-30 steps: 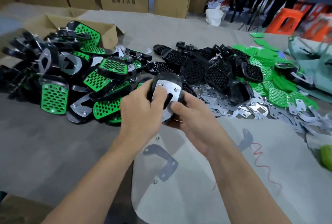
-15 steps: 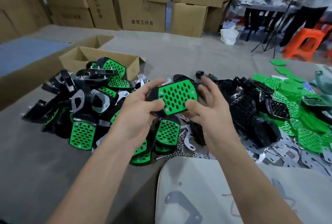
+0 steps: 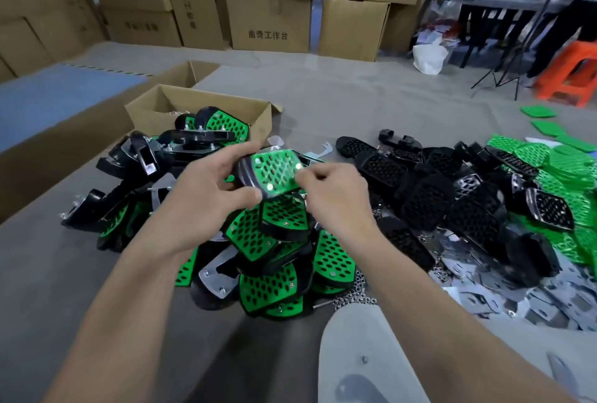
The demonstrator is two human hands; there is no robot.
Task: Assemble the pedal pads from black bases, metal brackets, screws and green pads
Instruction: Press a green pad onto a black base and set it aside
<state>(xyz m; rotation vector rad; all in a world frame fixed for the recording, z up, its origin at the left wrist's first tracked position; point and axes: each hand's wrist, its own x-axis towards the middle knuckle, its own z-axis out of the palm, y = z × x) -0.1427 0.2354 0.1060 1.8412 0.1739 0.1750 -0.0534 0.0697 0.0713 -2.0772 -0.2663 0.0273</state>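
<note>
I hold one pedal pad (image 3: pixel 274 173), a black base with a perforated green pad facing up, above the heap of finished pedals (image 3: pixel 271 260). My left hand (image 3: pixel 206 196) grips its left edge, thumb under the near corner. My right hand (image 3: pixel 332 196) has its fingers curled against the pad's right edge. To the right lie bare black bases (image 3: pixel 429 196), loose green pads (image 3: pixel 568 160), metal brackets (image 3: pixel 504 289) and a scatter of small screws and nuts (image 3: pixel 353 296).
An open cardboard box (image 3: pixel 161 105) stands behind the finished heap. Stacked cartons (image 3: pixel 268 21) line the back wall. An orange stool (image 3: pixel 571 76) and tripod legs stand at the far right. A pale board (image 3: pixel 365 354) with a bracket lies near me.
The pedal was turned from bracket side up to green pad up. My gaze rose, and both hands carried the pedal further out over the finished heap.
</note>
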